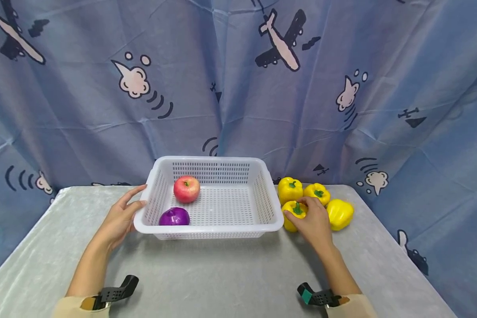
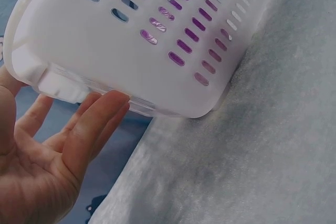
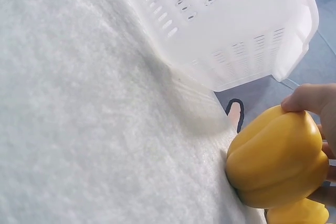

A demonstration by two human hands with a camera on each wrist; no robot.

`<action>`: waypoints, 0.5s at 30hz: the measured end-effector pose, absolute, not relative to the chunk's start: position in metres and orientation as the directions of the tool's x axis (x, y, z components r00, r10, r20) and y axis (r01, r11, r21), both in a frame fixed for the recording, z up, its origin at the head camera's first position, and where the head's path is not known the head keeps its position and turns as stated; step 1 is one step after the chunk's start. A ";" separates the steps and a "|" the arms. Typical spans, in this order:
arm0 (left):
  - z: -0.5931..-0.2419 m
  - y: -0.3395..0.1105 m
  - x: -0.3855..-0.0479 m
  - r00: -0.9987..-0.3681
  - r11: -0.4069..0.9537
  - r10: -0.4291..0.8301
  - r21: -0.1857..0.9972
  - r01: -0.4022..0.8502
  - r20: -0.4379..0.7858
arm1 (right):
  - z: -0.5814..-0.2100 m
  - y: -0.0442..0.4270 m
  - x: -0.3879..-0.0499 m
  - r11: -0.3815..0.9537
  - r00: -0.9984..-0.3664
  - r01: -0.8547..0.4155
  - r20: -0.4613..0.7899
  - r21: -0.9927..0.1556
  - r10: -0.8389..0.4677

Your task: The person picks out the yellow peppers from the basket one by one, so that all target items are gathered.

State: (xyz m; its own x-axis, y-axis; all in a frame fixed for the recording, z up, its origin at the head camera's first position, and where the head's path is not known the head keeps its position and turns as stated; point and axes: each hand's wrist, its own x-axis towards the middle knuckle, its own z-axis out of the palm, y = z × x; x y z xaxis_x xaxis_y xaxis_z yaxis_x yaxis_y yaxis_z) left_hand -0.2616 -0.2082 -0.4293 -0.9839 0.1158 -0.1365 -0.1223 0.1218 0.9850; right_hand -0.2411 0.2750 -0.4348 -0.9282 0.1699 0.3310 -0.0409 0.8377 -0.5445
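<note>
My right hand [image 1: 316, 223] grips a yellow bell pepper [image 1: 290, 226] from above, thumb on its near side and fingers round the far side. In the right wrist view that bell pepper [image 3: 275, 161] sits low against the grey cloth. At the other side, my left hand [image 1: 119, 218] touches the left rim of a white plastic basket [image 1: 222, 229]. The left wrist view shows its fingers [image 2: 86, 124] fairly straight, fingertips against the rim. Inside the basket lie a red apple [image 1: 187, 190], towards the back left, and a shiny purple onion-like thing [image 1: 175, 217] at the front left.
More yellow bell peppers stand right of the basket: one at the back [image 1: 289, 190], one beside it [image 1: 317, 191], and one lying on its side [image 1: 339, 214]. A grey cloth-covered table [image 1: 214, 274] carries everything. Behind it hangs a blue patterned curtain [image 1: 238, 88].
</note>
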 end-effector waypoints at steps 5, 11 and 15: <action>-0.429 -0.205 -0.263 -0.983 0.121 0.127 0.986 -0.117 -0.133 | -0.432 0.278 -0.240 0.842 -0.933 -0.016 0.310 -0.540 0.181; -0.431 -0.202 -0.263 -0.983 0.132 0.110 0.982 -0.133 -0.148 | -0.432 0.281 -0.238 0.854 -0.942 0.003 0.286 -0.520 0.178; -0.430 -0.199 -0.264 -0.985 0.160 0.096 0.979 -0.125 -0.142 | -0.431 0.284 -0.236 0.857 -0.943 0.002 0.285 -0.515 0.173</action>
